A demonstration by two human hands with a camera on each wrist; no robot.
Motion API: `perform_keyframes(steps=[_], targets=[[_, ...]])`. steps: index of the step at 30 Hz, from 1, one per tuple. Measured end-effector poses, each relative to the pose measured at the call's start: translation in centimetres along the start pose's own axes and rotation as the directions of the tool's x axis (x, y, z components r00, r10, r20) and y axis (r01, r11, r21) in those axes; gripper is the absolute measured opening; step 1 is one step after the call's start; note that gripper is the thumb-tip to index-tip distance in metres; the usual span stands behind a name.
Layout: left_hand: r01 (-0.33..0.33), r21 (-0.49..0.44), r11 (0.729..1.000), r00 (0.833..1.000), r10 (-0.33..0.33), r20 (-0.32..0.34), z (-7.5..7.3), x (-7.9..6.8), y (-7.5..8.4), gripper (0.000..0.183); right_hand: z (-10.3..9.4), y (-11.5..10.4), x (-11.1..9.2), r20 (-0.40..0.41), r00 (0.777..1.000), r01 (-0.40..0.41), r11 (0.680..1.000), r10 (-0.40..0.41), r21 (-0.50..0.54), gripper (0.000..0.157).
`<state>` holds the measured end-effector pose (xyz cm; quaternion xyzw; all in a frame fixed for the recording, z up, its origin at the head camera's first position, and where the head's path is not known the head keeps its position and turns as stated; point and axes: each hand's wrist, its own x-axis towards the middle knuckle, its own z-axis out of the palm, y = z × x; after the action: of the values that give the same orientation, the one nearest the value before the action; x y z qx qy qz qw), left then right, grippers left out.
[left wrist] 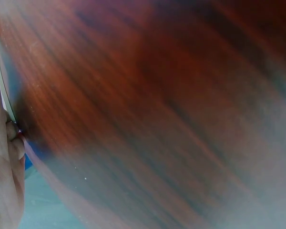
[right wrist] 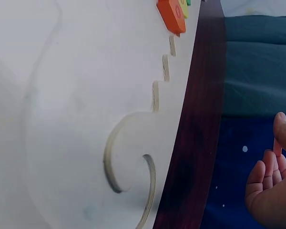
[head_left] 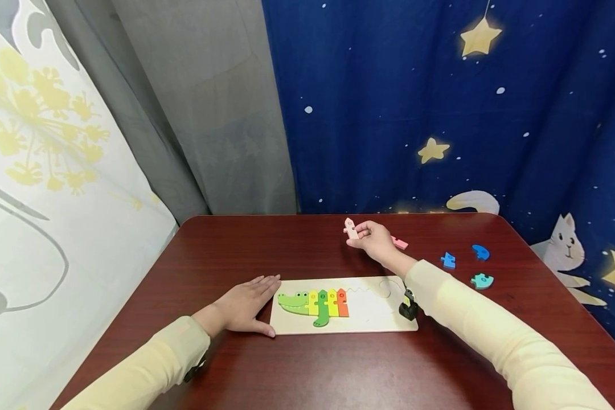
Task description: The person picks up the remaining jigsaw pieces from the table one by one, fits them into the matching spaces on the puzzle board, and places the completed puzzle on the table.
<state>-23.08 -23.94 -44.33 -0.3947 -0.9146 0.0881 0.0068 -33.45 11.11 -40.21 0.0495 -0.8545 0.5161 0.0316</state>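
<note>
Between thumb and fingers, my right hand (head_left: 376,240) pinches a pale pink puzzle piece (head_left: 351,229), raised beyond the far edge of the puzzle board (head_left: 374,322). Only a sliver of that piece shows in the right wrist view. On the board's left half lie a green crocodile head (head_left: 293,303), yellow and green body pieces and an orange-red piece (head_left: 342,303). To their right, the recess with a curled tail outline (right wrist: 112,162) is bare. My left hand (head_left: 246,310) rests on the table with fingers extended, at the board's left edge.
A darker pink piece (head_left: 400,244) lies behind the right hand. Farther right on the dark red table (head_left: 266,370) are a blue piece (head_left: 448,261), a curved blue piece (head_left: 480,252) and a teal piece (head_left: 482,281). Curtains hang behind the table.
</note>
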Motion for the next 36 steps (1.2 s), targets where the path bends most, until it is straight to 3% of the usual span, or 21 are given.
perform_keyframes(steps=[19,36], targets=[[0.012,0.001,1.0,1.0,-0.012,0.011,0.2,0.3,-0.1,0.116,-0.7,-0.1,-3.1,0.036,0.996,0.084,0.996,-0.083,-0.041,0.035],[0.019,0.016,1.0,1.0,-0.019,0.019,0.4,0.2,-0.2,0.117,-1.1,0.3,-5.4,0.023,0.998,0.065,0.996,-0.064,-0.062,0.036]])
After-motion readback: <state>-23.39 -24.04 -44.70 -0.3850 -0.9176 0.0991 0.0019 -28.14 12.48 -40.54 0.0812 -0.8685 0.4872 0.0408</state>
